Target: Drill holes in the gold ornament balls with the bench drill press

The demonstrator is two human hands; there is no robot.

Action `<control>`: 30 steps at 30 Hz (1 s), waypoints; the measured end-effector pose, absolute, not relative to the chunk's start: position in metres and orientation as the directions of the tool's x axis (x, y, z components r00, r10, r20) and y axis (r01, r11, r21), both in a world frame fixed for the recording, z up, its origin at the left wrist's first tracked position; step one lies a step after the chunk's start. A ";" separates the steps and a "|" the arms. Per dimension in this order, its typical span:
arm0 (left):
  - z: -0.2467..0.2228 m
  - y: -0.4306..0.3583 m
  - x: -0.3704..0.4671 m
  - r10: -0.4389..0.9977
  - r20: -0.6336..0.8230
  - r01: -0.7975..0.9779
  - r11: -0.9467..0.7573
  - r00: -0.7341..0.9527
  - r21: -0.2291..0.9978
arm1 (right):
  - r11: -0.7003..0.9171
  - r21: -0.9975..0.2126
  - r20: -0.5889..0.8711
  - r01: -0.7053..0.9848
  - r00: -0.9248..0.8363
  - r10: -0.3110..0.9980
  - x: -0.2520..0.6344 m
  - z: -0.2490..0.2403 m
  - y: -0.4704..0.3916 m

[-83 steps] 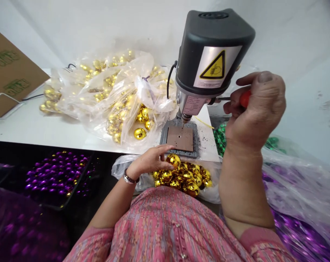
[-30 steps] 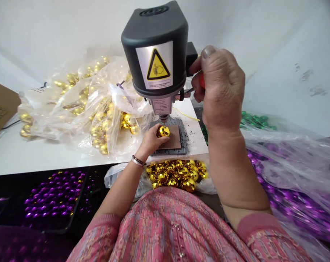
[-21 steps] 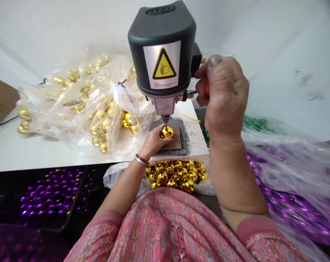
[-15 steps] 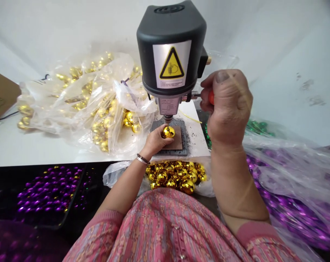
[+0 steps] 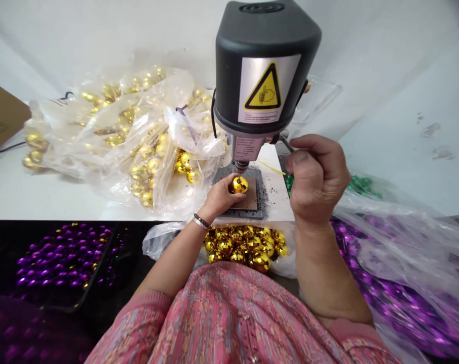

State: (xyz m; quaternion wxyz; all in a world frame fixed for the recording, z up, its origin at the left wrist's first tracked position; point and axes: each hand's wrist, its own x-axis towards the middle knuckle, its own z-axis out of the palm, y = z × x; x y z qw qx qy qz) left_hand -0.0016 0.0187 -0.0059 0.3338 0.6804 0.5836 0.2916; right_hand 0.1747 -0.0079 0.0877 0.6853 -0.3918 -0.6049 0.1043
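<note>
Under the drill press (image 5: 265, 76) my left hand (image 5: 221, 196) pinches a shiny gold faceted ball (image 5: 239, 185) between thumb and fingers. The ball rests on a brown board (image 5: 248, 203) on the press's dark base (image 5: 260, 213). The thin drill bit comes down at the top of the ball; whether it has entered cannot be made out. At the press's right side, my right hand (image 5: 316, 177) is closed around the feed lever (image 5: 287, 143), whose knob is hidden in the fingers.
An open bag of gold balls (image 5: 248, 245) lies before my body. Plastic bags with more gold balls (image 5: 142, 167) cover the white table (image 5: 81, 205). Purple balls (image 5: 62, 258) fill a tray at left; bagged purple ones (image 5: 396, 298) and green ones (image 5: 362, 186) lie at right. Dark shavings surround the base.
My right hand has pulled the lever downward, and its wrist has turned. The press appears further right and tilted in view. My left hand still holds the ball beneath the bit.
</note>
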 end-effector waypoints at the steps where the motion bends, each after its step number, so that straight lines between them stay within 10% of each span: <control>1: -0.006 0.018 -0.002 0.988 0.004 0.593 -0.095 0.153 0.799 | 0.675 -0.659 0.751 0.332 0.248 0.612 0.175 0.086 -0.007; 30: -0.002 0.016 -0.002 0.986 -0.036 0.553 -0.059 0.160 0.831 | 0.769 -0.609 0.780 0.194 0.322 0.537 0.170 0.046 0.004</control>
